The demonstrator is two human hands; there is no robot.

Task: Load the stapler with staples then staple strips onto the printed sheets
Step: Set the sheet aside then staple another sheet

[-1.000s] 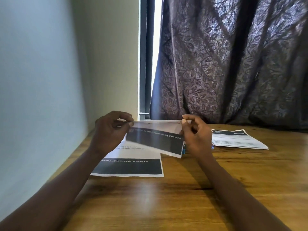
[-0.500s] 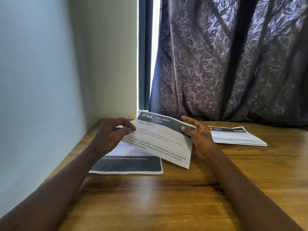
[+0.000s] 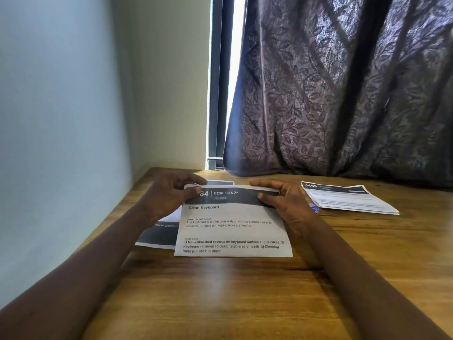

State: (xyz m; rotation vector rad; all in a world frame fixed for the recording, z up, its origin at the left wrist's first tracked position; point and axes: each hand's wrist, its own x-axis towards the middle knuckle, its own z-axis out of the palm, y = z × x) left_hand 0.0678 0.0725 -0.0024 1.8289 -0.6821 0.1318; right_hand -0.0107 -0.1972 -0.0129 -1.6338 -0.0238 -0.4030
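Observation:
A printed sheet (image 3: 232, 229) headed "Clean Keyboard" lies face up on the wooden table (image 3: 245, 298), its dark header band at the far edge. My left hand (image 3: 169, 195) pinches the sheet's top left corner between thumb and fingers. My right hand (image 3: 284, 200) grips the top right corner, thumb on the header band. Another printed sheet (image 3: 157, 235) with a dark band lies partly under it on the left. A small blue object (image 3: 314, 207) peeks out just right of my right hand; most of it is hidden. No stapler is recognisable.
A stack of printed sheets (image 3: 348, 198) lies at the back right of the table. A dark patterned curtain (image 3: 343, 94) hangs behind the table, and a pale wall (image 3: 61, 119) closes off the left side.
The sheet was held up on edge, then turned face up and lowered flat onto the table. Both hands came down with it and stay at its top corners.

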